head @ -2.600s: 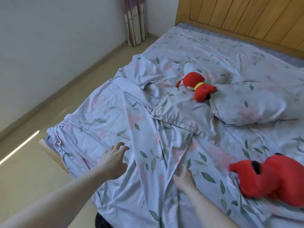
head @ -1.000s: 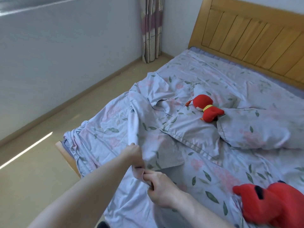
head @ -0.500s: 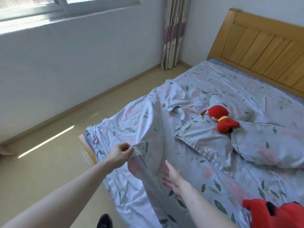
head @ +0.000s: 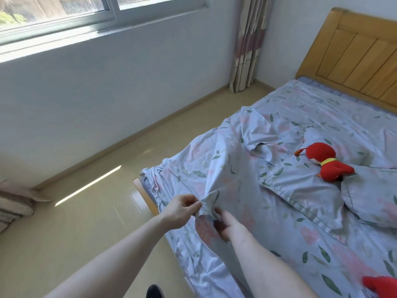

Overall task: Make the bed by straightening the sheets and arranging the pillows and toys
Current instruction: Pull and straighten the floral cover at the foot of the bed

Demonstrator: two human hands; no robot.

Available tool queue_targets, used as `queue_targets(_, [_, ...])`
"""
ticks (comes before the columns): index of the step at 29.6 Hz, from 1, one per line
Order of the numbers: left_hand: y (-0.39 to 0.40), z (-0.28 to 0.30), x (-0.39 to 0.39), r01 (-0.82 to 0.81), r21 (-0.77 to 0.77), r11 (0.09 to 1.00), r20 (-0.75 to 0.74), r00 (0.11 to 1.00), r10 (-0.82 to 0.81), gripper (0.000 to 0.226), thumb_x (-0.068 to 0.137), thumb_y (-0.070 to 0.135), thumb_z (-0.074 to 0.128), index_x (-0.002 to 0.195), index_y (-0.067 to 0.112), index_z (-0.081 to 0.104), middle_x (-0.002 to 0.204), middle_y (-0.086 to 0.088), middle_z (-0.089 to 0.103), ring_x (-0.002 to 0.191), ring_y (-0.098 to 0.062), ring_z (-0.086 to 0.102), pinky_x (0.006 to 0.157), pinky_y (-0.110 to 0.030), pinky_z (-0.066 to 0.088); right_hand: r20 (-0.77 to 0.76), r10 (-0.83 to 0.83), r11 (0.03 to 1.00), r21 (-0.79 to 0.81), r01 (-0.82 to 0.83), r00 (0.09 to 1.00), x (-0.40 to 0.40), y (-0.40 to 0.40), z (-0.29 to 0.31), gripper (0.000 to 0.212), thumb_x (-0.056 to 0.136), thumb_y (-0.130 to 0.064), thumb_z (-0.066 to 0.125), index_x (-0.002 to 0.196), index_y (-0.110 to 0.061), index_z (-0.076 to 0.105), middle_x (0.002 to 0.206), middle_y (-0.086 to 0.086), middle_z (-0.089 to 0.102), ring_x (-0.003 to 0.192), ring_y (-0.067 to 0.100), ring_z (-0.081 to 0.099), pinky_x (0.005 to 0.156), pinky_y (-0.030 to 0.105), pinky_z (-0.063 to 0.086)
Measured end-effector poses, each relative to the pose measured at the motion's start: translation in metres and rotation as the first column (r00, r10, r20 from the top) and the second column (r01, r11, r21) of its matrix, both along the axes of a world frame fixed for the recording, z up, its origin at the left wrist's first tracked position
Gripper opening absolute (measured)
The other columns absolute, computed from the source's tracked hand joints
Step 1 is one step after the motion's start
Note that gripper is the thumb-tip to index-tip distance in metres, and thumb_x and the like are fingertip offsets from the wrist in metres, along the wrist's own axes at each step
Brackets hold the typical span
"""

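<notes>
Two hands now work one fold of the sheet (head: 247, 175) at lower centre of the frame, near the bed's foot corner. Half a second earlier only the left hand (head: 182, 208) pinched it while the right hand (head: 228, 222) lay spread flat; now the right curls under the same bunch, so a pull to straighten looks ready. The pillow (head: 300, 190) at centre right and the small toy (head: 324, 161) on it have not moved; the big toy (head: 381, 286) has slid to the lower right edge.

Sunlit window (head: 64, 9), white wall (head: 107, 93), beige floor (head: 64, 233)
</notes>
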State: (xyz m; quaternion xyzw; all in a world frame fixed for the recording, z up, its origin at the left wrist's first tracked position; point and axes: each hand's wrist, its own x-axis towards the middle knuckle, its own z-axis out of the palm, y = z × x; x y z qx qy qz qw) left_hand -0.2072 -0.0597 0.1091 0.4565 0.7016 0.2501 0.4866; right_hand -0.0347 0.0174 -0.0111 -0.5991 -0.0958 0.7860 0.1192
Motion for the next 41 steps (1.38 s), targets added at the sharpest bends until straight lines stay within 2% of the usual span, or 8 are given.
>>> queue_targets(4, [-0.007, -0.007, -0.045, 0.065, -0.048, 0.997, 0.013, 0.998, -0.064, 0.025, 0.101, 0.030, 0.058, 0.091, 0.011, 0.071, 0.081, 0.005, 0.074, 0.074, -0.001, 0.069, 0.066, -0.014, 0.049, 0.243, -0.310, 0.905, 0.371, 0.208, 0.919, -0.019, 0.016, -0.006, 0.042, 0.072, -0.013, 0.075, 0.114, -0.010, 0.072, 0.109, 0.013, 0.073, 0.097, 0.032, 0.071, 0.084, 0.039, 0.058])
queue_targets(9, [-0.031, -0.028, -0.117, 0.172, -0.268, 0.948, -0.067, 0.978, -0.197, 0.025, 0.097, 0.038, 0.059, 0.088, 0.021, 0.075, 0.095, 0.008, 0.077, 0.085, -0.004, 0.072, 0.066, -0.019, 0.052, 0.360, -0.293, 0.560, 0.816, -0.146, 0.886, -0.071, 0.013, 0.114, 0.034, 0.076, 0.000, 0.059, 0.100, -0.023, 0.064, 0.100, -0.001, 0.061, 0.074, 0.014, 0.059, 0.062, 0.017, 0.045])
queue_targets(13, [-0.043, -0.013, -0.177, -0.018, -0.251, 0.968, -0.046, 0.999, 0.007, 0.023, 0.095, 0.033, 0.063, 0.090, 0.015, 0.077, 0.098, 0.001, 0.077, 0.087, -0.012, 0.074, 0.064, -0.022, 0.052, 0.602, -0.013, 0.271, 0.771, -0.576, 0.799, -0.125, 0.000, 0.158, 0.043, 0.076, 0.001, 0.052, 0.103, -0.031, 0.062, 0.077, -0.008, 0.057, 0.054, 0.006, 0.042, 0.052, 0.019, 0.034])
queue_targets(20, [-0.013, 0.049, -0.251, -0.292, 0.000, 0.956, 0.111, 0.950, 0.291, 0.020, 0.099, 0.033, 0.062, 0.105, 0.017, 0.072, 0.104, 0.002, 0.077, 0.095, -0.020, 0.074, 0.080, -0.034, 0.057, 0.791, 0.175, -0.054, 0.603, -0.796, 0.587, -0.192, -0.025, 0.181, 0.047, 0.081, 0.004, 0.046, 0.101, -0.034, 0.065, 0.058, -0.010, 0.044, 0.050, 0.007, 0.042, 0.046, 0.018, 0.033])
queue_targets(29, [0.068, 0.046, -0.232, -0.211, -0.209, 0.955, 0.215, 0.943, 0.255, 0.044, 0.086, 0.052, 0.072, 0.118, 0.024, 0.065, 0.121, 0.001, 0.063, 0.105, -0.021, 0.067, 0.082, -0.038, 0.061, 0.776, 0.285, -0.070, 0.602, -0.795, 0.562, -0.209, -0.017, 0.165, 0.055, 0.077, -0.001, 0.044, 0.098, -0.046, 0.067, 0.118, -0.006, 0.072, 0.103, 0.012, 0.068, 0.084, 0.034, 0.057])
queue_targets(35, [0.112, 0.018, -0.210, -0.108, -0.313, 0.944, 0.120, 0.981, 0.153, 0.035, 0.083, 0.017, 0.080, 0.114, 0.013, 0.063, 0.096, -0.006, 0.062, 0.057, -0.013, 0.059, 0.057, -0.024, 0.053, 0.684, 0.428, -0.004, 0.655, -0.755, 0.591, -0.201, 0.009, 0.158, 0.052, 0.073, -0.003, 0.040, 0.084, -0.043, 0.072, 0.104, 0.002, 0.076, 0.092, 0.018, 0.071, 0.079, 0.038, 0.059])
queue_targets(37, [0.121, 0.004, -0.215, -0.159, -0.283, 0.946, 0.054, 0.982, 0.181, 0.037, 0.083, 0.007, 0.075, 0.119, 0.008, 0.066, 0.075, -0.007, 0.066, 0.044, -0.012, 0.053, 0.048, -0.022, 0.048, 0.627, 0.482, 0.058, 0.675, -0.736, 0.612, -0.194, 0.015, 0.156, 0.045, 0.077, -0.002, 0.044, 0.086, -0.033, 0.076, 0.099, -0.011, 0.074, 0.060, 0.005, 0.061, 0.066, 0.024, 0.053])
queue_targets(41, [0.123, -0.015, -0.225, -0.169, -0.166, 0.972, -0.025, 0.986, 0.167, 0.016, 0.083, 0.025, 0.077, 0.100, 0.022, 0.075, 0.080, -0.005, 0.071, 0.059, -0.013, 0.059, 0.056, -0.024, 0.048, 0.510, 0.503, 0.275, 0.671, -0.689, 0.698, -0.169, 0.031, 0.137, 0.021, 0.080, -0.023, 0.066, 0.095, -0.035, 0.073, 0.112, -0.016, 0.072, 0.060, 0.006, 0.049, 0.071, 0.023, 0.053])
